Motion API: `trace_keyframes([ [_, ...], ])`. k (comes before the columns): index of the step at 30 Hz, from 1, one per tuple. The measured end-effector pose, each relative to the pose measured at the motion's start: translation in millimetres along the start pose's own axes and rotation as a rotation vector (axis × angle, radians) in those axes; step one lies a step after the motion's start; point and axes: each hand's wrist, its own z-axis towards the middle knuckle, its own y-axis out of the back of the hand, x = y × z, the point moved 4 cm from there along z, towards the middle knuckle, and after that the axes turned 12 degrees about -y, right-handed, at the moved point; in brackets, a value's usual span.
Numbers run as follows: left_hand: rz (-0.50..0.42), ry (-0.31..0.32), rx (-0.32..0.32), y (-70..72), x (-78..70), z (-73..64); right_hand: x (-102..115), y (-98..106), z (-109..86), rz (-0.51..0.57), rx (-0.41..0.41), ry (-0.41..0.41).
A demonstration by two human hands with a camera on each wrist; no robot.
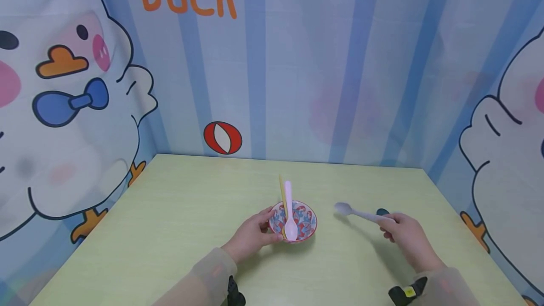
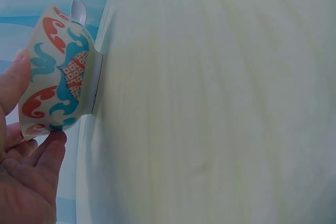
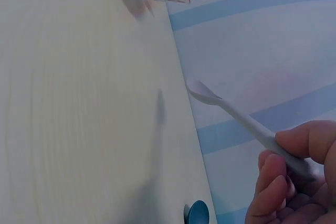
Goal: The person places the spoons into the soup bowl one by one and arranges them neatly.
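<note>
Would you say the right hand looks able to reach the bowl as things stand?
Probably yes: only bare table shows between the spoon in the right hand and the bowl, and the left hand grips the bowl's left side. The held spoon may hamper grasping.

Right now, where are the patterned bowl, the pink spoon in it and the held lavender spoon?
Patterned bowl [image 2: 63,80]: left wrist view, outer wall.
Pink spoon [image 1: 289,204]: head view, handle.
Lavender spoon [image 3: 248,123]: right wrist view, handle ahead of the fingers [image 3: 302,140].
</note>
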Motion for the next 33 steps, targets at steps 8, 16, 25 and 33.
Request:
trace_keyframes([
  [8,-0.004,0.001,0.0,-0.3,0.4,0.4,5,-2,3.3,0.208,0.034,-0.037],
  [16,-0.003,-0.006,-0.004,-0.9,0.4,0.3,14,-5,3.1,0.413,0.093,-0.049],
  [25,-0.003,-0.006,-0.008,-1.6,0.9,0.7,25,-8,6.7,0.58,0.134,0.019],
  [33,0.011,0.001,-0.01,-1.6,1.8,1.4,35,-12,9.0,0.639,0.116,0.043],
])
